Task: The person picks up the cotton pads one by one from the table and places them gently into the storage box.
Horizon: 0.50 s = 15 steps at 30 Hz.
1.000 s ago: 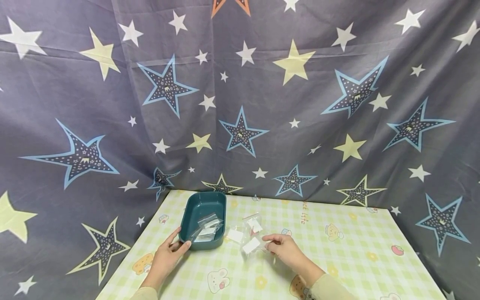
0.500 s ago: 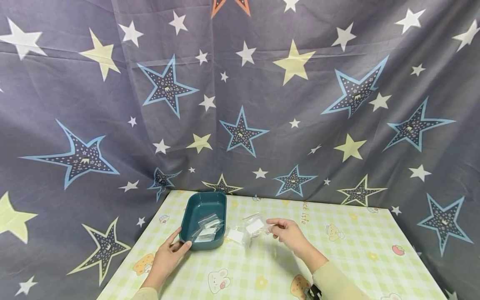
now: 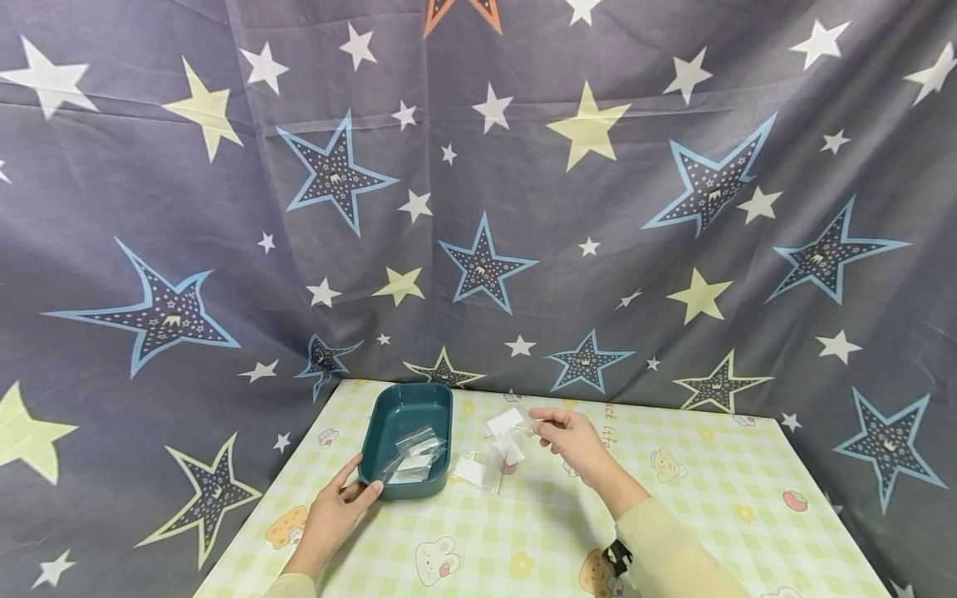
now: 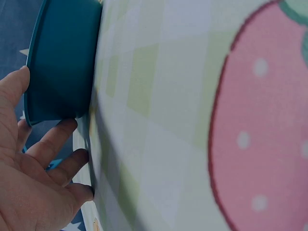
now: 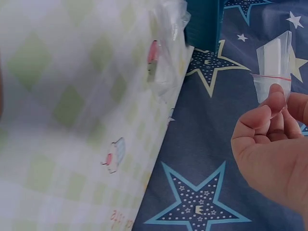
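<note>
My right hand [image 3: 579,444] pinches a small clear zip bag [image 3: 507,421] by its zip end, between thumb and index finger. In the right wrist view, this zip bag [image 5: 273,60] has a red strip and a white piece inside, and it stands up off the table. Under it, more zip bags [image 3: 473,472] with white pieces lie on the tablecloth. My left hand [image 3: 334,513] touches the near left corner of a dark teal box [image 3: 385,415] with spread fingers. In the left wrist view, the thumb meets the rim of the box [image 4: 65,62]. Several zip bags [image 3: 414,465] lie inside it.
The table wears a green checked cloth [image 3: 718,515] with cartoon prints. A grey curtain [image 3: 478,183] with stars hangs close behind the table and along its sides. A black strap [image 3: 617,558] sits at the right sleeve.
My right hand has picked up one zip bag from the near side of the loose bags and moved it away from me, above the others. The left hand and box have stayed put.
</note>
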Tool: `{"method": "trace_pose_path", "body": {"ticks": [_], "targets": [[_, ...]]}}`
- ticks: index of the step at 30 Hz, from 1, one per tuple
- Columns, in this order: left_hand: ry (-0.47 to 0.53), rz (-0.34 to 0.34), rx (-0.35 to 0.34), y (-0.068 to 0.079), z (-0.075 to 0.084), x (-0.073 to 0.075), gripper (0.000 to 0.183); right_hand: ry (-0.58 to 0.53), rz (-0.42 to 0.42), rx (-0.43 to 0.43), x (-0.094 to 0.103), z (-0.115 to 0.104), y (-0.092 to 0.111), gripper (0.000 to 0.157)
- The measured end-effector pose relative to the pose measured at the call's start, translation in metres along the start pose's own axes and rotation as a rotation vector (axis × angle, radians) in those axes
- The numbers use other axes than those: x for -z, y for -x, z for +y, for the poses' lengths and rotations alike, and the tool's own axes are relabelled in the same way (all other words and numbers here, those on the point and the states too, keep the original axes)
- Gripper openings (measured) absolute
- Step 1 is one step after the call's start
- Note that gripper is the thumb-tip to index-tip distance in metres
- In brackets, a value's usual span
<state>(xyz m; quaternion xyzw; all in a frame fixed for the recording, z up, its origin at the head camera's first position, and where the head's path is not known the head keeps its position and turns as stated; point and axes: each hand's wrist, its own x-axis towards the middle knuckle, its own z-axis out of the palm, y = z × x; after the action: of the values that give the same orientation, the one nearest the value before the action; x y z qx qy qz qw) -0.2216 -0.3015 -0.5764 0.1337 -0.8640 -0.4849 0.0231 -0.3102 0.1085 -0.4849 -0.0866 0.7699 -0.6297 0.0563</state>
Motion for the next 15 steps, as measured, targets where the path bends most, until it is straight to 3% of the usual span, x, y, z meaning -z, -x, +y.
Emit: {"method": "trace_pose_path", "body": {"ticks": [15], "targets": [[0.013,-0.01,0.006,0.0,0.002,0.0,0.088,-0.036,-0.016,0.039,-0.03,-0.029,-0.017,0.035]]}}
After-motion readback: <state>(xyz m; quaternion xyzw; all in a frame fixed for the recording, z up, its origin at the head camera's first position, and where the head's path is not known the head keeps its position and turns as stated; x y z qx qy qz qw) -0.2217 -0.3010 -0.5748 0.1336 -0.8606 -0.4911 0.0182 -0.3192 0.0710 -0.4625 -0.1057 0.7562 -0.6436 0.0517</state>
